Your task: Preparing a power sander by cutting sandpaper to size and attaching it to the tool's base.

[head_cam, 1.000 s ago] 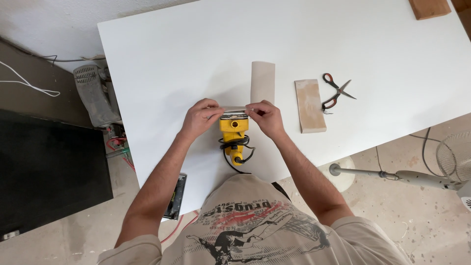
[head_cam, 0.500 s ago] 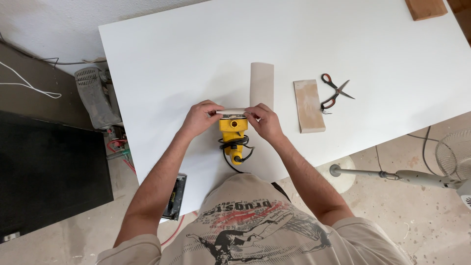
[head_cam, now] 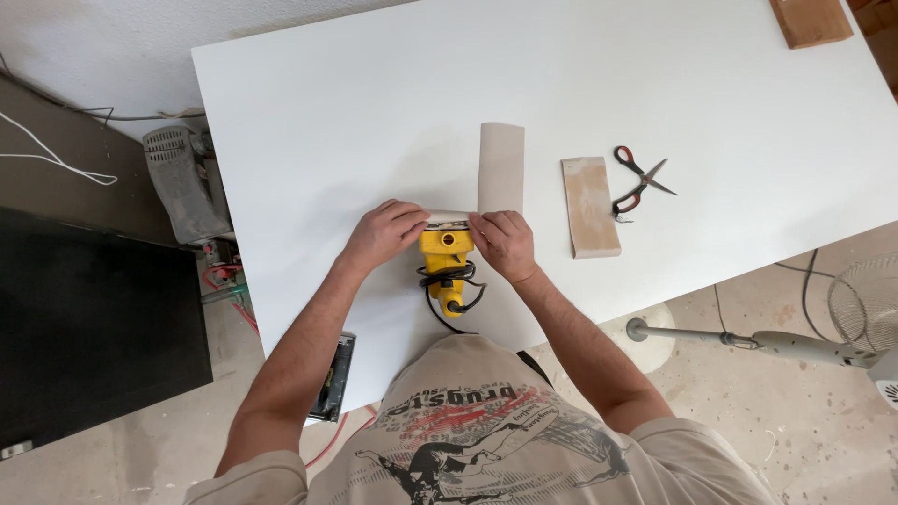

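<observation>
On the smooth white table, left hand and right hand grip a yellow plastic sander; tan sandpaper strip extends beyond it, steel scissors farther right.

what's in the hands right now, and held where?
Both hands, left hand and right hand, grip the yellow sander at its top end, one on each side, pinching the sandpaper strip where it folds over that end.

Centre frame, the sander is glossy yellow plastic; the sandpaper strip looks matt and gritty. The white table is smooth, the upper-right board bare wood.
</observation>
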